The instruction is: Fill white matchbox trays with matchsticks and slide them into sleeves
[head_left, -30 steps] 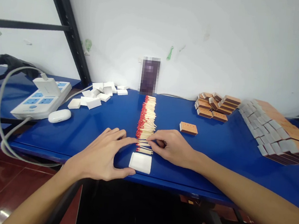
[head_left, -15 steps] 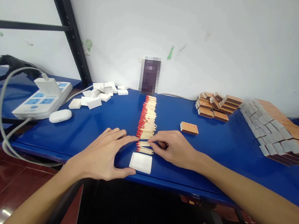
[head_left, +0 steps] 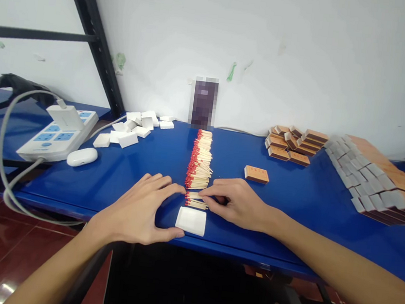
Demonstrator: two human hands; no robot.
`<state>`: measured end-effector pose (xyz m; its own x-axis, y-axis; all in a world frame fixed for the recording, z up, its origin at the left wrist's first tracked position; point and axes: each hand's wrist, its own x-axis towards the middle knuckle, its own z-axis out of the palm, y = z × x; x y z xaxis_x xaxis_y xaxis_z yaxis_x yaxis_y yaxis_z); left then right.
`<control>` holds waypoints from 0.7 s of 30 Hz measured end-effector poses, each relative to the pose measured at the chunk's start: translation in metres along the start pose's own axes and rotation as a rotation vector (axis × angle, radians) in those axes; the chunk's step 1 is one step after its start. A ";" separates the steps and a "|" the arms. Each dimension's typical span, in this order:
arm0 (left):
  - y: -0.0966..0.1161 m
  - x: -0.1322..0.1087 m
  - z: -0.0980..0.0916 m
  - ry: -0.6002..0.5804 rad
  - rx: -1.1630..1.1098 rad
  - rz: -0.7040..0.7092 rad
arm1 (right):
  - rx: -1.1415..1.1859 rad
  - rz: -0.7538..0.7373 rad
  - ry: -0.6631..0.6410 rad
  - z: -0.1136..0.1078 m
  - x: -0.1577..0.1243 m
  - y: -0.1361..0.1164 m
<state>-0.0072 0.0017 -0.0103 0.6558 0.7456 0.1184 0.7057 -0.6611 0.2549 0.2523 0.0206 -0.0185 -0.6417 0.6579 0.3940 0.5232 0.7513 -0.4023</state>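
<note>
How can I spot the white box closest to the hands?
Find the blue table, then the row of red-tipped matches down its middle. At the row's near end, by the front edge, lies one flat white box, with the left hand touching it. The other white boxes lie heaped by the power strip.

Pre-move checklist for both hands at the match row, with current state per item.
1. The small bunch of matches is apart from the long row: ok, a narrow gap shows.
2. The left hand is at the bunch's red-head end: ok, index fingertip there.
3. The right hand is at the stick end: ok, fingertips there.
4. The bunch is actually gripped: cannot tell, fingers hide the contact.
5. The white tray is next to the bunch: ok, just in front, left thumb at its side.
6. The tray is well clear of the table edge: not ok, it lies close to the near edge.
</note>
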 end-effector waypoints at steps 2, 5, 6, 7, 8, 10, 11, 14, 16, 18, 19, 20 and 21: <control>0.001 0.001 -0.001 0.008 -0.004 0.008 | -0.004 -0.006 -0.016 0.000 0.000 0.000; 0.001 0.002 -0.002 0.006 -0.006 0.031 | 0.003 -0.014 -0.017 -0.001 -0.001 0.000; 0.002 0.002 -0.003 0.007 -0.006 0.038 | 0.009 -0.018 -0.012 -0.001 -0.001 0.000; 0.002 0.002 -0.003 0.007 -0.006 0.042 | 0.016 -0.023 -0.003 -0.001 -0.001 0.001; 0.002 0.002 -0.003 0.009 -0.005 0.045 | 0.024 -0.030 0.004 -0.001 -0.001 0.001; 0.002 0.002 -0.003 0.010 -0.003 0.047 | 0.031 -0.044 0.010 0.000 -0.001 0.001; 0.002 0.002 -0.002 0.009 -0.002 0.047 | 0.029 -0.048 0.009 0.000 -0.001 0.001; 0.001 0.002 -0.002 0.004 -0.002 0.044 | 0.015 -0.052 -0.003 0.000 -0.001 0.001; 0.001 0.002 -0.002 0.003 -0.001 0.044 | 0.012 -0.051 -0.008 0.000 -0.001 0.001; 0.001 0.002 -0.002 0.004 0.002 0.046 | 0.012 -0.058 -0.005 0.000 -0.001 0.001; 0.001 0.002 -0.002 0.005 0.003 0.047 | 0.012 -0.064 -0.002 0.000 -0.001 0.001; 0.001 0.002 -0.002 0.004 0.004 0.046 | 0.013 -0.071 0.003 0.000 -0.001 0.000; 0.001 0.002 -0.002 -0.001 0.004 0.043 | 0.012 -0.078 0.004 -0.001 -0.001 0.000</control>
<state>-0.0061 0.0027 -0.0076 0.6858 0.7164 0.1283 0.6778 -0.6929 0.2458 0.2533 0.0203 -0.0182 -0.6779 0.5978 0.4279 0.4649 0.7994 -0.3805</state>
